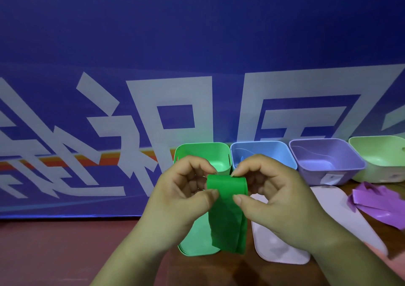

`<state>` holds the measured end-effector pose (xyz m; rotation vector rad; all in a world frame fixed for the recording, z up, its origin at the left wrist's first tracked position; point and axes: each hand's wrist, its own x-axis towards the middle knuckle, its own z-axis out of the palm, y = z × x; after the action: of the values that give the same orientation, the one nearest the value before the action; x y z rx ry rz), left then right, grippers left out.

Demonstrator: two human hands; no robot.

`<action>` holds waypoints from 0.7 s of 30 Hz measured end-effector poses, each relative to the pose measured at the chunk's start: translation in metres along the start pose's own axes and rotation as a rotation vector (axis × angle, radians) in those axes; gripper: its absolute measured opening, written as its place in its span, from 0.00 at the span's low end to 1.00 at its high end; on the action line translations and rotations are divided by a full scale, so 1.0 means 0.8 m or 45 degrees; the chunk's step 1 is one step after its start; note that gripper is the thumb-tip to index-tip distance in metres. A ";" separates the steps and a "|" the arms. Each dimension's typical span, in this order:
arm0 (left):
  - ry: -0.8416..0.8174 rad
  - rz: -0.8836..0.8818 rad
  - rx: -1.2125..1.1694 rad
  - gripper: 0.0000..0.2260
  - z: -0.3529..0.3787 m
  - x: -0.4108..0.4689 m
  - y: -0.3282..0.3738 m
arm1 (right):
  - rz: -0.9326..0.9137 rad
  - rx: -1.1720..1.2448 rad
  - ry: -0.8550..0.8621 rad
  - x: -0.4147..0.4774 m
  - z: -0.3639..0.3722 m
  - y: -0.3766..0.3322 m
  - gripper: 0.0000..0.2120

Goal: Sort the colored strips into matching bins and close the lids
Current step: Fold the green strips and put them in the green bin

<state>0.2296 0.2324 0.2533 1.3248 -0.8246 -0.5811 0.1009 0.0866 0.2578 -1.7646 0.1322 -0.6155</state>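
Observation:
My left hand (pixel 179 193) and my right hand (pixel 274 195) both pinch the folded top of a green strip (pixel 228 215), which hangs down between them above the table. Right behind my hands stands the green bin (pixel 208 152), open. To its right stand a blue bin (pixel 263 152) with something blue inside, a purple bin (pixel 324 156), and a pale green bin (pixel 379 154), all open. A green lid (pixel 195 242) lies flat under the strip. Purple strips (pixel 377 202) lie in a heap at the right.
Two pale lids lie on the brown table: one (pixel 276 246) just right of the green strip, another (pixel 341 211) further right. A blue banner (pixel 131 66) with white characters forms a wall right behind the bins.

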 end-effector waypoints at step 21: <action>-0.051 0.095 0.042 0.13 0.001 -0.005 0.002 | 0.196 0.245 -0.041 0.003 -0.001 0.003 0.13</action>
<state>0.2266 0.2349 0.2539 1.3103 -0.9162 -0.5384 0.1032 0.0843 0.2568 -1.5613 0.1787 -0.4720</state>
